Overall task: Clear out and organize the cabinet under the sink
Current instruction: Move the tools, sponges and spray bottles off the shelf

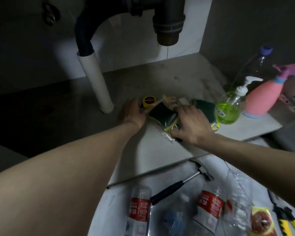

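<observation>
On the cabinet floor (160,79) lies a green-and-yellow sponge (163,116) in clear wrap, between my two hands. My left hand (132,113) rests at its left side, fingers extended toward a yellow tape measure (149,101). My right hand (192,124) lies flat over the wrap at the right, partly covering a second wrapped green sponge (206,109). A small striped packet (172,100) sits just behind the sponges.
A white drain pipe (96,82) stands at the left, the trap (168,23) overhead. At the right stand a green soap pump bottle (228,111), a pink spray bottle (262,97) and a clear bottle (255,65). On the floor outside lie a hammer (180,183), plastic bottles (140,210) and yellow pliers (289,222).
</observation>
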Tool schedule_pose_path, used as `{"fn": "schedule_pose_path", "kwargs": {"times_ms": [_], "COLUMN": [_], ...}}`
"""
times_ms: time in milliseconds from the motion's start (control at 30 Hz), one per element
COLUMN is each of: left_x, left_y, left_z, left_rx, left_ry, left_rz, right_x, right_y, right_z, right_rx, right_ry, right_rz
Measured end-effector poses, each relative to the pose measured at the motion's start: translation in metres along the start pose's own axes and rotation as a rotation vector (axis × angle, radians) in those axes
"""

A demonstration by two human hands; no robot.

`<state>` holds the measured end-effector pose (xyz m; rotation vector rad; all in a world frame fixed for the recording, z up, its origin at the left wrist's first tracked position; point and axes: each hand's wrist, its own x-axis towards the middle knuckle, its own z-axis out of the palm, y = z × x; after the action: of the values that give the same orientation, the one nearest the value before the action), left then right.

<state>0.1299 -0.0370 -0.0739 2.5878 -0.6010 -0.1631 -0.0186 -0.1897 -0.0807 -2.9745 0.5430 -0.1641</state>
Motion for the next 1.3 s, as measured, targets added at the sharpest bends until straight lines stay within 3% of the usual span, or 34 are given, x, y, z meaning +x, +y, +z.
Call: {"fn": "schedule_pose_path", "kwargs": {"times_ms": [200,367,467,600,800,1000,1133,1300], "left_x": [0.021,0.037,0.042,0.045,0.041,0.018,-0.010,-0.083], "left_y": [0.008,0.020,0.028,0.034,0.026,0.021,0.045,0.077], "left_z": [0.019,0.028,0.036,0.037,0.034,0.018,-0.003,-0.010], "left_rx": [-0.004,0.272,0.289,0.323,0.369,0.124,0.035,0.046], "left_ry": [-0.074,-0.234,-0.268,-0.203,-0.233,-0.181,-0.157,-0.256], "left_rz": [0.175,0.347,0.319,0.283,0.201,0.145,0.292,0.574], "right_x": [-0.009,-0.047,-0.079,-0.097,-0.105,-0.128,-0.155,-0.192], "right_y": [0.014,0.042,0.057,0.060,0.047,0.036,0.040,0.086], "right_z": [-0.010,-0.024,-0.020,-0.015,-0.013,-0.017,-0.038,-0.076], "right_rx": [0.235,0.524,0.633,0.735,0.871,1.082,1.011,0.551], "right_ry": [0.180,0.263,0.224,0.189,0.158,0.075,-0.001,-0.165], "right_rz": [0.007,0.064,0.168,0.104,0.119,0.138,0.134,0.127]}}
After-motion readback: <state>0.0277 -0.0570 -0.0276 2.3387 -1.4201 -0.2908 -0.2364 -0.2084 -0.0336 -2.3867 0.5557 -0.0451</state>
